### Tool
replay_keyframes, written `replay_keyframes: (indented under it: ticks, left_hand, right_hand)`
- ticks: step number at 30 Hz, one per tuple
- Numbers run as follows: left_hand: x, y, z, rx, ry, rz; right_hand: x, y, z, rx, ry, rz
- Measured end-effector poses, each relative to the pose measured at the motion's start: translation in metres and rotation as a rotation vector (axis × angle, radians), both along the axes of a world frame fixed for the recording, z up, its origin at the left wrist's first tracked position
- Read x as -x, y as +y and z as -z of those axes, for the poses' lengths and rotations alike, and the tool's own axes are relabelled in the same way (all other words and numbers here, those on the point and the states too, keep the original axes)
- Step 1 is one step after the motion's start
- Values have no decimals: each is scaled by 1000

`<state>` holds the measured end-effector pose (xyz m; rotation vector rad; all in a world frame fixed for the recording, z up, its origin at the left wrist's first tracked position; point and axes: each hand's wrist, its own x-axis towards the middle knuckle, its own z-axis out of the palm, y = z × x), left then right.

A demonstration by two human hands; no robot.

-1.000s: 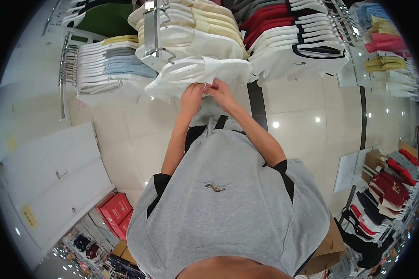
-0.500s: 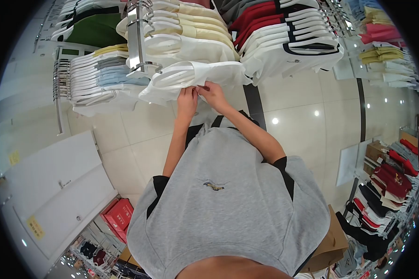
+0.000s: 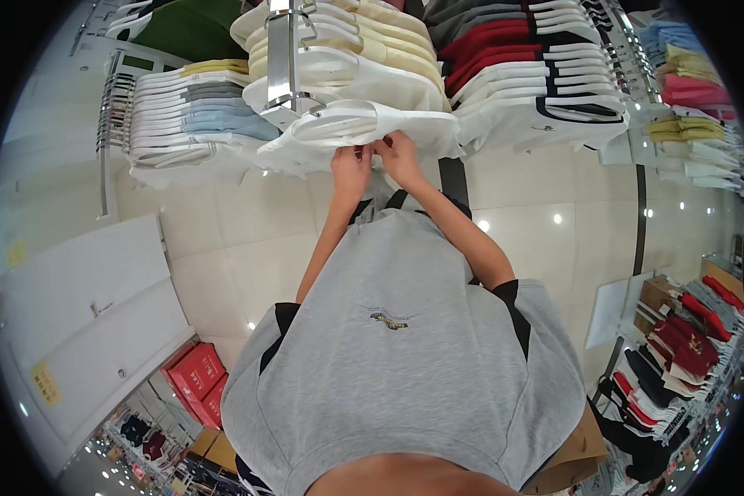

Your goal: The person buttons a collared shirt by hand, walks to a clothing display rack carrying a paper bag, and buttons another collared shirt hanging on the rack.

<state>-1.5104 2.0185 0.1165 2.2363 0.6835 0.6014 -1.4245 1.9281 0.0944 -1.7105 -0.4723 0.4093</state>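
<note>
A white shirt [image 3: 428, 132] hangs at the front end of the metal rail [image 3: 282, 70], its neckline facing me with a white hanger [image 3: 331, 129] inside. Both of my hands are at the shirt's front, just below the collar. My left hand [image 3: 352, 168] has its fingers curled closed on the fabric. Close beside it, my right hand [image 3: 399, 157] pinches the same fabric, fingertips almost meeting those of the left. The exact spot gripped is partly hidden behind the fingers.
Cream shirts [image 3: 388, 50] hang behind the white one. White shirts with dark trim [image 3: 537, 124] hang to the right, and light blue ones [image 3: 223, 122] to the left. A white cabinet [image 3: 83, 298] and red boxes [image 3: 197, 372] stand lower left. A brown paper bag [image 3: 574, 455] is lower right.
The view has shifted, so the racks and hands appear a little further right. Both hands stay closed at the white shirt's front, with slight finger movement.
</note>
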Motion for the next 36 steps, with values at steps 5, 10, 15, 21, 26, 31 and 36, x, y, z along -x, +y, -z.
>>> replay_keyframes:
  ticks: [5, 10, 15, 21, 26, 31, 36]
  left_hand:
    - [-3, -1, -7, 387, -85, -90]
    - [-5, 4, 8, 641, -264, -94]
    - [-3, 6, 10, 825, -306, -57]
    - [8, -2, 3, 537, -127, -46]
    - [11, -5, 15, 123, -126, 9]
    - [12, -1, 29, 46, -68, -2]
    - [19, 4, 34, 117, -32, -32]
  right_hand:
    - [-3, 9, 9, -86, 126, -41]
    - [-8, 15, 23, -93, 80, -66]
    - [-6, 10, 18, -159, 244, -99]
    - [0, 0, -7, -276, 518, -127]
    - [6, -8, 2, -409, 724, -147]
    - [9, -9, -8, -460, 728, -156]
    - [12, -15, 32, 75, 95, -165]
